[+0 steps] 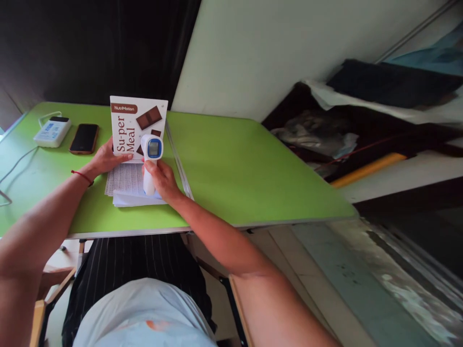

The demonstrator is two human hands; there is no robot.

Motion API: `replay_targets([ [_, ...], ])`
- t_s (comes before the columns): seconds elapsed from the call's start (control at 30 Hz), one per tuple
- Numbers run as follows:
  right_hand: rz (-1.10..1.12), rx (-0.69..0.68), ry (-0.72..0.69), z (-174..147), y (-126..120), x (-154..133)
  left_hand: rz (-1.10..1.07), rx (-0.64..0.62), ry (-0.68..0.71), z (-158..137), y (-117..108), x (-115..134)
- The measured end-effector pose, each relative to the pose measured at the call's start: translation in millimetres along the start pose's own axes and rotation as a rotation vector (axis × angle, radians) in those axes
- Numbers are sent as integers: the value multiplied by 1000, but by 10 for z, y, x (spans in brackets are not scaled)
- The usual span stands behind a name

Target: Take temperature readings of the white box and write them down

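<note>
My left hand [107,156] grips the lower left edge of a white box [123,103] printed "NutriMotion Su-per Meal" with pictures of chocolate. The box is tilted up with its front toward me. In my right hand [164,180] is a white infrared thermometer [149,178] with a blue-rimmed screen, its fingers wrapped round the handle. The thermometer stands before the lower right part of the box and hides some of it. Beneath both hands lie printed papers [125,180] and white sheets [133,200].
On the green folding table [231,164] to the left lie a dark phone [84,139] and a white device [53,131] with a grey cable [18,168]. A dark panel and a pale wall rise behind. Cluttered shelving [318,130] stands at the right.
</note>
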State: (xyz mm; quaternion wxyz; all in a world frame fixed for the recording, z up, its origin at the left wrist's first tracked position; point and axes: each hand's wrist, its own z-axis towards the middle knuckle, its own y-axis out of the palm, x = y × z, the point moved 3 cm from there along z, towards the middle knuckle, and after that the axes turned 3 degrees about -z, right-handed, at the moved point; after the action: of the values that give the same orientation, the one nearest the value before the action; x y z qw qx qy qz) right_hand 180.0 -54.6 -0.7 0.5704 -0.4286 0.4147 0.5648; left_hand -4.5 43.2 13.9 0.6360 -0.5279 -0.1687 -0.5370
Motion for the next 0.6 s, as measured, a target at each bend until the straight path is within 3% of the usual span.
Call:
replay_targets([
  [0.17, 92, -3, 10, -43, -128, -205, -10, 7, -2, -14, 0, 46],
  [0.3, 55, -10, 9, 90, -379, -384, -124, -30, -47, -26, 40, 80],
  [0.47, -190, -64, -3, 369, -873, -413, -197, 3, -159, -35, 54, 136],
  [0.6, -408, -114, 112, 360, -1204, -306, -154, 60, -295, -86, 51, 193],
])
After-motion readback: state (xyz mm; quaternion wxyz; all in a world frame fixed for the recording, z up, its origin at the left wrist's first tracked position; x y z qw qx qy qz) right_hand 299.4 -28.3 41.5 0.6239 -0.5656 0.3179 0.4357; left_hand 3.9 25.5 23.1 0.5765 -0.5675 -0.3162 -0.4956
